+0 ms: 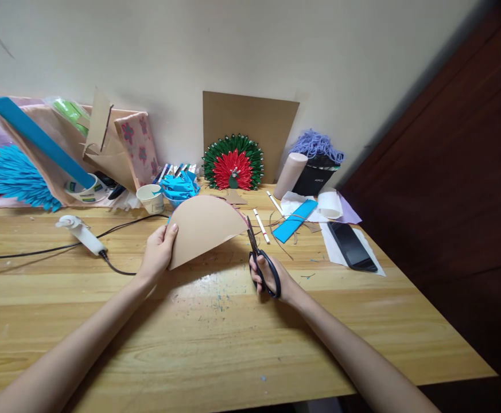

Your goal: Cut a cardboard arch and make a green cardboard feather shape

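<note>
Holding the half-round cardboard (207,229) above the worktop (216,350), our left hand (158,251) pinching its edge, we are gripping the scissors (254,242) in our right hand (283,280) beside its right corner and are advising short cuts, turning the cardboard steadily.

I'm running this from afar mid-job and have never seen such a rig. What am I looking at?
There's no machine: these are a person's two bare hands. The single picture comes from a camera worn on their head, looking forward and down.

The left hand holds a tan half-round card. The right hand holds dark-handled scissors, blades at the card's right-hand corner.

On the wooden table, a white corded tool lies to the left; a blue strip and a phone lie to the right. Behind stands a red-and-green peacock figure.
</note>
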Tool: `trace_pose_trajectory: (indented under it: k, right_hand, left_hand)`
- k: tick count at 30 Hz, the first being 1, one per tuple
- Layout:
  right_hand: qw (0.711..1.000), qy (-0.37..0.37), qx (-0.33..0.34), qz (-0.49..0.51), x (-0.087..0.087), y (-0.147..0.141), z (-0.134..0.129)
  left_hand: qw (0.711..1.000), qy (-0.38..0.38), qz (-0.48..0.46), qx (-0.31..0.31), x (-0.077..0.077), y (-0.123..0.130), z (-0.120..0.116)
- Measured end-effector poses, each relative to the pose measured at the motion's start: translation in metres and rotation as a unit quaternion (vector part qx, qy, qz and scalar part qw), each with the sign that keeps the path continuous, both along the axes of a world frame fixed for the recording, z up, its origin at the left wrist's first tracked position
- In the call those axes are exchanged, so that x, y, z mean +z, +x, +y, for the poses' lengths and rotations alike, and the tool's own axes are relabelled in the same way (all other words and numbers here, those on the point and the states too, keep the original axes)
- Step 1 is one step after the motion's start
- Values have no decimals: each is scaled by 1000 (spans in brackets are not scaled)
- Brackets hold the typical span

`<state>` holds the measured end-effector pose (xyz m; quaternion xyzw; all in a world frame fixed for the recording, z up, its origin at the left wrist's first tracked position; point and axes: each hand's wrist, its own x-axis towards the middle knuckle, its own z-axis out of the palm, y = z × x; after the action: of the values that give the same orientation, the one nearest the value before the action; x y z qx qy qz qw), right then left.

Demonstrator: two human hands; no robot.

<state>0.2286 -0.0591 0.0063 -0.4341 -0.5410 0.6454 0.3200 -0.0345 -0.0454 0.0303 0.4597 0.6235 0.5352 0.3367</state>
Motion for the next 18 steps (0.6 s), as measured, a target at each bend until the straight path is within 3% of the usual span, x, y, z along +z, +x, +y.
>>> trace_pose_trajectory:
  k: [6, 10, 18]
  right_hand:
    - [996, 18, 66, -56, 17, 8, 0]
    - [994, 17, 109, -24, 20, 8, -1]
    - [998, 24, 48, -32, 10, -2, -3]
  left_hand:
    - [999, -13, -21, -31, 2, -12, 7]
    - [998, -25, -24, -45, 3, -12, 8]
    - [998, -41, -24, -48, 8, -11, 8]
